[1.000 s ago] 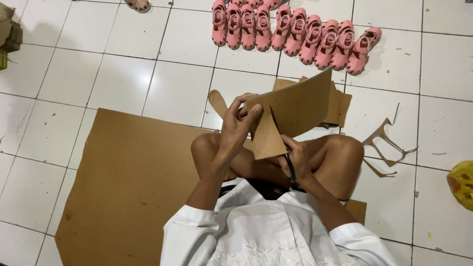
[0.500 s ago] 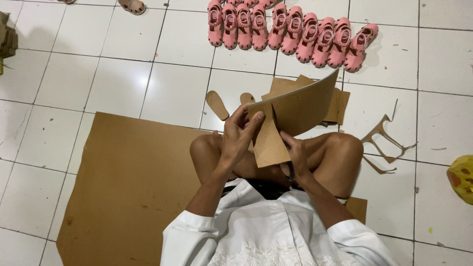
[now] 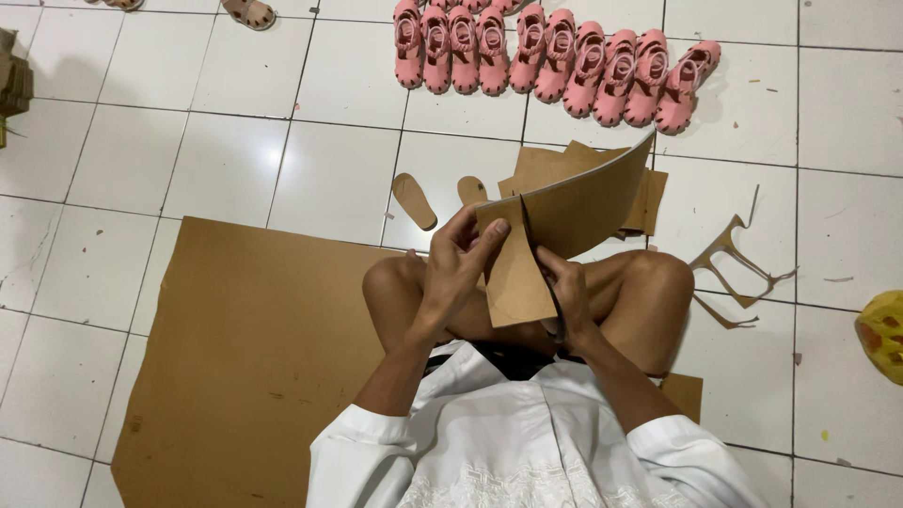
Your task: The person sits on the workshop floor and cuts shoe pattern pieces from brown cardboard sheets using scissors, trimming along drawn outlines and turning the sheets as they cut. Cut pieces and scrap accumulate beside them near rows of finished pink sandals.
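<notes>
I sit cross-legged on a tiled floor. My left hand (image 3: 456, 268) pinches the near edge of a curved brown cardboard sheet (image 3: 588, 202) held above my knees. My right hand (image 3: 569, 292) grips dark-handled scissors (image 3: 555, 320), whose blades run up into the sheet. A partly cut flap (image 3: 513, 282) hangs down between my two hands. The far end of the sheet rises toward the upper right.
A large cardboard sheet (image 3: 254, 348) lies on the floor at my left. A row of several pink sandals (image 3: 555, 56) stands at the far side. Sole-shaped cutouts (image 3: 414, 199), stacked cardboard (image 3: 649, 202), thin offcuts (image 3: 734, 259) and a yellow bag (image 3: 884, 334) lie around.
The sheet has tilted and its far end has risen to the right. Both hands stay on the sheet and the scissors, with the flap hanging lower between them.
</notes>
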The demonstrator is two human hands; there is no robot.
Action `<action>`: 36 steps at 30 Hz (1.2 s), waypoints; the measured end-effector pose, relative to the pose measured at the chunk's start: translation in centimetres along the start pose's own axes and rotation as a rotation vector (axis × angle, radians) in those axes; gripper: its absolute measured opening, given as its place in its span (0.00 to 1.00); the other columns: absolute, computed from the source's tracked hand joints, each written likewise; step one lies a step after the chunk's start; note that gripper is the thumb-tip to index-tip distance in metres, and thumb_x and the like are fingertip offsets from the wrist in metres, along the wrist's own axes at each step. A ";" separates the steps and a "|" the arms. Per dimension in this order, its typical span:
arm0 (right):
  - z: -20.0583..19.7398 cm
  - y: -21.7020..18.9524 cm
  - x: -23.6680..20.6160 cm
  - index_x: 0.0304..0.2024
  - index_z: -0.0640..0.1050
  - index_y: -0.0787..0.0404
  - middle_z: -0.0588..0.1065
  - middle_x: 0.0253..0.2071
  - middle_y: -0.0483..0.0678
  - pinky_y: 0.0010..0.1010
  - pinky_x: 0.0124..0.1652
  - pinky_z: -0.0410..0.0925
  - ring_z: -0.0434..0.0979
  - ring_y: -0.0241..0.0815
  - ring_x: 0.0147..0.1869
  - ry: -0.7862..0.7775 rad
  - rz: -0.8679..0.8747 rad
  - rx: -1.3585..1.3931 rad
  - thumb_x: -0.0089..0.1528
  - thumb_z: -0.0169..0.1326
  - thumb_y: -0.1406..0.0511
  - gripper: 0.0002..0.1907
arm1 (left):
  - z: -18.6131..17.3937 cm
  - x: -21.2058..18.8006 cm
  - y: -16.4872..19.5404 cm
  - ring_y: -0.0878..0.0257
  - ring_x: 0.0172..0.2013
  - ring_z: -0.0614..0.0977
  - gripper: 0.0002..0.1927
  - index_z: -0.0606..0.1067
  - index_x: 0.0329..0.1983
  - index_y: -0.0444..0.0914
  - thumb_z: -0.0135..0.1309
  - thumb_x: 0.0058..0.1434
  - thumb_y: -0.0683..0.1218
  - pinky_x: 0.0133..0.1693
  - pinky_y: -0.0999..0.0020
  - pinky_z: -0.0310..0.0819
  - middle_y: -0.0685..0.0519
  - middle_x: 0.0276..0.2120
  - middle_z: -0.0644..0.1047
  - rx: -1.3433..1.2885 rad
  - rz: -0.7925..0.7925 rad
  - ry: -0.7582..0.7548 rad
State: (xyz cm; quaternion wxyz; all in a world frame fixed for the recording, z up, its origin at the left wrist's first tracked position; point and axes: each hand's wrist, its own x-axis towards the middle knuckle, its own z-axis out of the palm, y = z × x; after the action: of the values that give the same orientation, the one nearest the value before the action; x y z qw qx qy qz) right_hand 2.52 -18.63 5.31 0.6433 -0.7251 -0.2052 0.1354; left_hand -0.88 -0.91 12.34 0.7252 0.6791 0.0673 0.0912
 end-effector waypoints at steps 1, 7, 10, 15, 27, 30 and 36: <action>-0.1 -0.1 0.0 0.42 0.78 0.70 0.79 0.31 0.48 0.27 0.34 0.69 0.74 0.33 0.34 0.017 0.025 -0.063 0.63 0.57 0.65 0.12 | 0.0 0.0 0.0 0.72 0.39 0.80 0.18 0.76 0.55 0.31 0.57 0.69 0.48 0.40 0.77 0.77 0.54 0.38 0.80 -0.003 -0.009 -0.001; -0.3 -1.2 0.3 0.49 0.76 0.69 0.80 0.39 0.46 0.25 0.40 0.73 0.78 0.32 0.40 -0.034 0.033 0.120 0.61 0.57 0.65 0.17 | 0.1 0.1 0.3 0.73 0.37 0.81 0.18 0.76 0.55 0.32 0.57 0.68 0.49 0.38 0.78 0.78 0.55 0.37 0.81 0.040 -0.033 -0.023; -0.6 -1.7 0.5 0.48 0.77 0.70 0.81 0.38 0.48 0.26 0.39 0.73 0.78 0.33 0.40 -0.059 0.018 0.079 0.61 0.59 0.65 0.16 | 0.0 0.0 0.6 0.73 0.36 0.82 0.18 0.77 0.54 0.33 0.57 0.67 0.50 0.37 0.78 0.79 0.55 0.36 0.82 0.086 -0.045 -0.026; -0.7 -1.8 0.5 0.50 0.76 0.69 0.80 0.40 0.49 0.28 0.41 0.73 0.78 0.34 0.42 -0.047 0.020 0.072 0.61 0.58 0.65 0.17 | -0.1 0.0 0.9 0.73 0.34 0.80 0.18 0.78 0.53 0.32 0.58 0.68 0.49 0.35 0.78 0.76 0.54 0.35 0.82 0.080 -0.073 -0.041; -1.2 -1.7 0.4 0.42 0.76 0.70 0.78 0.30 0.51 0.29 0.34 0.70 0.76 0.35 0.33 -0.015 -0.095 -0.100 0.62 0.52 0.66 0.11 | -0.8 0.2 1.6 0.75 0.30 0.75 0.15 0.79 0.48 0.30 0.58 0.70 0.48 0.31 0.78 0.71 0.56 0.30 0.79 0.135 -0.061 -0.124; -1.5 -1.4 0.5 0.40 0.75 0.69 0.76 0.28 0.50 0.29 0.32 0.69 0.74 0.34 0.31 -0.018 -0.178 -0.130 0.62 0.53 0.64 0.12 | -1.1 0.5 2.0 0.76 0.30 0.78 0.15 0.79 0.48 0.31 0.57 0.69 0.49 0.30 0.79 0.73 0.57 0.30 0.80 0.127 -0.057 -0.160; -1.6 -1.3 0.4 0.39 0.76 0.69 0.74 0.23 0.48 0.29 0.29 0.67 0.73 0.35 0.26 -0.025 -0.150 -0.157 0.63 0.55 0.58 0.17 | -1.4 0.9 2.8 0.75 0.27 0.76 0.15 0.79 0.48 0.32 0.58 0.67 0.49 0.24 0.77 0.68 0.58 0.28 0.79 0.119 -0.097 -0.195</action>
State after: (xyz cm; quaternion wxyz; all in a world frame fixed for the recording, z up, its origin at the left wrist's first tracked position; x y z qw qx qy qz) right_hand 3.48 -19.76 6.85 0.5902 -0.7542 -0.2766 0.0795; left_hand -0.45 0.78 15.09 0.6904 0.7224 0.0343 -0.0146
